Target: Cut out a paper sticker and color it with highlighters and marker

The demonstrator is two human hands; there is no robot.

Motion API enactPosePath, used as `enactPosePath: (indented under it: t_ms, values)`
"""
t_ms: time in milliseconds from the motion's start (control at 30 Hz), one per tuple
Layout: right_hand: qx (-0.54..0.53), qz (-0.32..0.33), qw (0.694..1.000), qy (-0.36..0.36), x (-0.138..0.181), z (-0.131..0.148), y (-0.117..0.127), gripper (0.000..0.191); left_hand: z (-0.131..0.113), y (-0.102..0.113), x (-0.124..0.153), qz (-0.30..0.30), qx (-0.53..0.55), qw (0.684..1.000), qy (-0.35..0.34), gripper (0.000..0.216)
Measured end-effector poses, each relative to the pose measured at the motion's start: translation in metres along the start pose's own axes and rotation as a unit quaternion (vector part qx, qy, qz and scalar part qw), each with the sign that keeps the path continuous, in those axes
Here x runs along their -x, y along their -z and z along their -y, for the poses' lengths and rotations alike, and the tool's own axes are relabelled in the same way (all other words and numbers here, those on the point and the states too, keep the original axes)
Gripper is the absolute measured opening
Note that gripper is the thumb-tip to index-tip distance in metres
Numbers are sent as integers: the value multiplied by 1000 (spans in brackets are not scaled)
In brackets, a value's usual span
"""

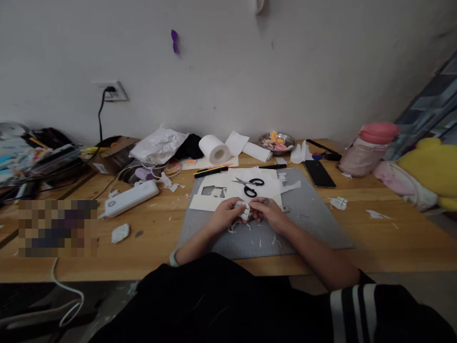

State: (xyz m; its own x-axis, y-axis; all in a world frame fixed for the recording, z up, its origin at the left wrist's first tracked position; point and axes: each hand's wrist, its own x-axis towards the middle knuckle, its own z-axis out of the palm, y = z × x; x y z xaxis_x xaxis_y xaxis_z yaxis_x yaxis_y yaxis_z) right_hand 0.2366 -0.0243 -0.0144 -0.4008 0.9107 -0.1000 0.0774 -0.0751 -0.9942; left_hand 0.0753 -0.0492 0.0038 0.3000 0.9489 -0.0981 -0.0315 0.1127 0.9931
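Both my hands meet over a grey mat (314, 228) on the wooden table. My left hand (225, 213) and my right hand (268, 212) are closed in a pinch on the same small white paper piece (244, 210), held between them just above the mat. White scraps lie under and around my hands. Black-handled scissors (251, 185) rest on white paper sheets (210, 197) just beyond my fingers.
A white power strip (130, 198) lies at left with a crumpled scrap (120, 233) near it. A tissue roll (214, 149), a metal dish (277, 142), a black phone (319, 173), a pink bottle (367, 148) and a yellow plush (430, 167) stand behind and right.
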Motion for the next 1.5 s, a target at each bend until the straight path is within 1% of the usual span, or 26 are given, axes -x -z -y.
enactPosePath:
  t_ms: [100, 300, 467, 733, 833, 967, 1067, 1167, 1267, 1367, 1500]
  values:
    - [7, 13, 1000, -9, 2, 2, -1, 21, 1, 1, 0, -3, -5, 1000, 2, 26]
    - [34, 15, 999, -1, 4, 7, -1, 16, 4, 1, -2, -7, -11, 1000, 13, 22]
    - [39, -10, 999, 19, 1, 3, -6, 19, 4, 1, -3, -23, -3, 999, 23, 25]
    - [21, -51, 997, 55, 1, -2, -10, 20, 3, 1, -4, -77, 42, 996, 21, 31]
    - [8, -56, 997, 61, 0, -3, -11, 19, 2, -1, -4, -63, 56, 996, 31, 34]
    - [-5, -45, 998, 54, 1, -2, -12, 17, 2, -4, -4, -34, 66, 997, 38, 35]
    - [-10, -37, 998, 43, 2, -1, -12, 15, 2, -4, -4, -34, 70, 996, 31, 33]
    - [-10, -36, 999, 29, 1, -2, -11, 17, 1, -3, -3, -28, 73, 997, 26, 31]
    - [-13, -47, 999, 10, -3, -6, -8, 20, 0, -3, -2, -18, 72, 997, 24, 29]
    - [-18, -56, 998, -4, -6, -8, -7, 20, 0, -3, 0, -6, 69, 997, 25, 29]
    - [-19, -42, 999, -11, -5, -7, -7, 18, -2, -4, 1, -3, 64, 998, 28, 27]
